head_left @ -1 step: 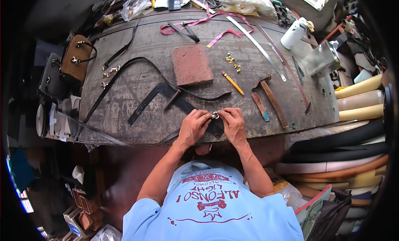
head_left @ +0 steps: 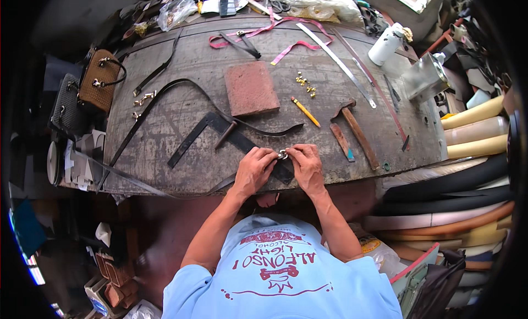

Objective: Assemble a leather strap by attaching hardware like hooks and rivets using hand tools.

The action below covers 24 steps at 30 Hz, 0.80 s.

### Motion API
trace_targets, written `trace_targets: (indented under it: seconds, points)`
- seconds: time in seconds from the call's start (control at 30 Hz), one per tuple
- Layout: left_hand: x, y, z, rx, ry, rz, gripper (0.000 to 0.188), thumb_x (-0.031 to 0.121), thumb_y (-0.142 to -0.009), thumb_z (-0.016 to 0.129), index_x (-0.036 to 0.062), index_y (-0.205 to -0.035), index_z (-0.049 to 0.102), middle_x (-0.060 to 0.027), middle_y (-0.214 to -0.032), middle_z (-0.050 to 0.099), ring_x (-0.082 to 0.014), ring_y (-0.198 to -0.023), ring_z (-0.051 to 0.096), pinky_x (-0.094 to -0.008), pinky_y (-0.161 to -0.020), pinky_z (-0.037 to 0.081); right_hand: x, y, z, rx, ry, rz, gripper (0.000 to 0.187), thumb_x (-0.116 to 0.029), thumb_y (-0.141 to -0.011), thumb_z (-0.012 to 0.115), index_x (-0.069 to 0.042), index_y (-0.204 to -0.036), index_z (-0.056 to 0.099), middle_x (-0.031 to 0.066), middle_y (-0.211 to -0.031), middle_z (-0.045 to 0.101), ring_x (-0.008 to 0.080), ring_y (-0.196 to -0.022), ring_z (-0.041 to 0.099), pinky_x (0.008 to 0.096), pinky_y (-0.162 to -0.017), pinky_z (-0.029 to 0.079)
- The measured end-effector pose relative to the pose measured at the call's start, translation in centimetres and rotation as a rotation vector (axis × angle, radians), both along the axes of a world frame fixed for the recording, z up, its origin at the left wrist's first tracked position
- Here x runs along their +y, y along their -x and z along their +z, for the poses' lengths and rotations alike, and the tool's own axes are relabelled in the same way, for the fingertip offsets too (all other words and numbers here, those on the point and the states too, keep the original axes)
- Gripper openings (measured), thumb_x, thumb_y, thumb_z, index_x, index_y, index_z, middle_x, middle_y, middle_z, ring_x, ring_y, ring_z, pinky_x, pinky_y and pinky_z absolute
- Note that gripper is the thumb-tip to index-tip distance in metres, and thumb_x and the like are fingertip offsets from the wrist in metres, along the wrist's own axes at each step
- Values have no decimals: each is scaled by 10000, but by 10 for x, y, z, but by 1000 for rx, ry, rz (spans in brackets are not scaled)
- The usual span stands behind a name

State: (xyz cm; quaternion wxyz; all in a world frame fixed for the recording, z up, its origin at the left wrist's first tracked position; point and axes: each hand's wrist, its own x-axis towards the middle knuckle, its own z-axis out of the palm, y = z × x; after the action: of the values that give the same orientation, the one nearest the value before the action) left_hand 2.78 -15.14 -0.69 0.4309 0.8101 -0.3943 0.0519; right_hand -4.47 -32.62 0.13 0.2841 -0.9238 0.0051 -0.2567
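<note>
Small metal fitting point(head_left: 282, 154) just right of the frame's centre, pinched between left hand point(head_left: 256, 168) and right hand point(head_left: 306, 166)
The 2 hands grip it from opposite sides, neither clearly nearer; its long axis is too small to make out.

We see a worn, grey-brown wooden surface point(head_left: 154, 137) bearing a rough, reddish rectangular block point(head_left: 252, 89). To the block's right lie small gold-coloured metal pieces point(head_left: 312, 90), a yellow pencil point(head_left: 306, 111) and a wooden-handled hammer point(head_left: 361, 139); nearer the front edge we note a flat black L-shaped piece point(head_left: 190, 139). Beyond the block curls a pink measuring tape point(head_left: 300, 44).
</note>
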Motion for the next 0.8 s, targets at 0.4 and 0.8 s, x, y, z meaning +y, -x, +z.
trace_targets:
  seconds: [0.4, 0.8]
  points:
    - [-5, -8, 12, 254, -30, 4, 216, 9, -752, 729, 54, -962, 709, -95, -1017, 678, -302, -980, 642, -374, -845, 514, -4, -2, 3, 2, -4, 43, 204, -59, -835, 679, -58, -1038, 700, 73, -1019, 622, 286, -986, 563, 399, -867, 462]
    - [0, -3, 3, 158, 94, -32, 262, 32, -769, 727, 49, -1019, 652, -121, -1056, 661, -318, -1012, 632, -394, -872, 517, -1, -5, 8, 84, 58, 121, 244, -162, -812, 716, -69, -1037, 700, 88, -1095, 624, 310, -1078, 547, 441, -921, 417]
